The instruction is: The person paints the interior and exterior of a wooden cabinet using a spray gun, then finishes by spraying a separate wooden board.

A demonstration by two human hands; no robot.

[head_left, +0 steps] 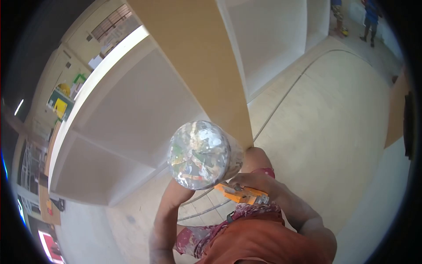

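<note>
While the right hand (246, 181) clenches an orange spray gun (241, 193), its paint-smeared cup (200, 155) faces the camera, contents hidden. The left hand (178, 187) sits under the cup; I cannot tell its grip. Behind stands a white shelf unit (132, 119) on the floor (334, 114).

Pale floor (334, 114) carries white shelving (132, 114); a hose (281, 99), perhaps, lies across it.

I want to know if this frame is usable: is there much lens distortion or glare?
Head view: strong fisheye bends the white shelving and blackens the corners; the paint-spattered cup of the spray gun shows bright glare; the right hand is sharp; daylight washes out the floor.
</note>
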